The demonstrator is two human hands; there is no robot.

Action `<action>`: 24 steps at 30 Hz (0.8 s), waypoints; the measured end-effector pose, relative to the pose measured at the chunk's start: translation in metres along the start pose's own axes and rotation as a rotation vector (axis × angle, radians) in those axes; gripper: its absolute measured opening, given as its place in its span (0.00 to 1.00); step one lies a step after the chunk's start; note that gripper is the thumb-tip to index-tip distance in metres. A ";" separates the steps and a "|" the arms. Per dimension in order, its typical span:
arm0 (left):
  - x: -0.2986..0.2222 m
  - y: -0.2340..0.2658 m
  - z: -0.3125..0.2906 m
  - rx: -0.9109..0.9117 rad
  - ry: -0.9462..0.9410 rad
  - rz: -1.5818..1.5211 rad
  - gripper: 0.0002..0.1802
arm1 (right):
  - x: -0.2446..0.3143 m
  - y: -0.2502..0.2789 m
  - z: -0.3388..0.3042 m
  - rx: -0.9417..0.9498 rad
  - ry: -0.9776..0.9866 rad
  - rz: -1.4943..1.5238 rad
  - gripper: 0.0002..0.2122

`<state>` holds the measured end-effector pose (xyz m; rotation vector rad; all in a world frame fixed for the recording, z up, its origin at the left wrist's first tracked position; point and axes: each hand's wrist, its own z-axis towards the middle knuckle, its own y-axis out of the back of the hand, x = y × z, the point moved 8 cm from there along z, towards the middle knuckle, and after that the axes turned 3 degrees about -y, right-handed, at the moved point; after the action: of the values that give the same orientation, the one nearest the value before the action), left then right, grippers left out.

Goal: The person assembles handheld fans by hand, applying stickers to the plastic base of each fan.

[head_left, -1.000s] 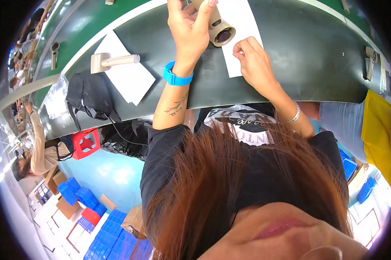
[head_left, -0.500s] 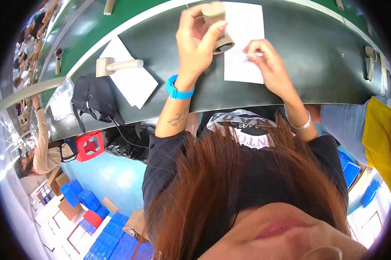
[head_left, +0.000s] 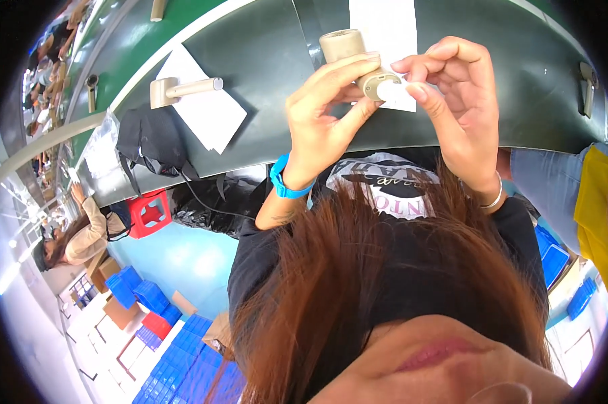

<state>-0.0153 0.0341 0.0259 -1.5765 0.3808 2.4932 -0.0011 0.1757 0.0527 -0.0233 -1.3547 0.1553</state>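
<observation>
My left hand (head_left: 331,111) is closed round the handle of a beige hair-dryer-shaped appliance (head_left: 342,44). Its short cylinder head points away from me, and the round end of its handle is turned to my right, showing a small slot. A small white sticker-like piece (head_left: 389,91) lies against that handle end. At its edge the thumb and index finger of my right hand (head_left: 460,101) come together, the other fingers curled. Beneath both hands is a white paper sheet (head_left: 385,23) on the dark table mat (head_left: 263,67).
To the left, a second beige appliance (head_left: 182,89) rests on another white sheet (head_left: 213,124). A black bag (head_left: 152,141) sits by the table edge beside a clear plastic bag (head_left: 102,148). Another dark-looking appliance (head_left: 588,91) lies far right, near a person in jeans (head_left: 543,182).
My left hand has brought the appliance nearer and turned its handle end toward my right hand. My right hand has moved up to that end with the white piece.
</observation>
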 end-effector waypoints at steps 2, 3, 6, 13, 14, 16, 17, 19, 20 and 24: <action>0.002 -0.002 -0.003 -0.034 0.058 -0.139 0.25 | 0.001 -0.004 -0.002 0.007 0.013 -0.002 0.15; 0.000 -0.001 -0.003 -0.034 0.061 -0.140 0.25 | 0.002 -0.005 -0.002 0.006 0.010 -0.002 0.15; 0.002 -0.002 -0.005 -0.001 0.136 -0.267 0.26 | 0.003 -0.004 -0.005 -0.010 -0.030 -0.056 0.14; 0.003 -0.001 -0.004 -0.002 0.112 -0.263 0.24 | 0.004 -0.004 -0.006 -0.013 -0.085 -0.137 0.13; 0.004 -0.002 -0.004 0.001 0.123 -0.263 0.24 | 0.004 -0.004 -0.006 -0.016 -0.090 -0.146 0.13; 0.005 -0.002 -0.005 0.015 0.121 -0.248 0.24 | 0.004 -0.004 -0.006 -0.016 -0.090 -0.150 0.13; 0.005 -0.002 -0.005 0.028 0.119 -0.233 0.24 | 0.004 -0.004 -0.006 -0.015 -0.090 -0.154 0.13; 0.005 -0.002 -0.005 0.024 0.124 -0.247 0.24 | 0.004 -0.004 -0.005 -0.013 -0.088 -0.159 0.13; 0.005 -0.003 -0.005 0.021 0.129 -0.262 0.24 | 0.005 -0.004 -0.005 -0.011 -0.086 -0.165 0.13; 0.006 -0.003 -0.005 0.022 0.134 -0.264 0.24 | 0.004 -0.005 -0.005 -0.015 -0.092 -0.161 0.13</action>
<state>-0.0126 0.0355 0.0177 -1.6697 0.2011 2.1881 0.0052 0.1720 0.0558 0.0812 -1.4433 0.0110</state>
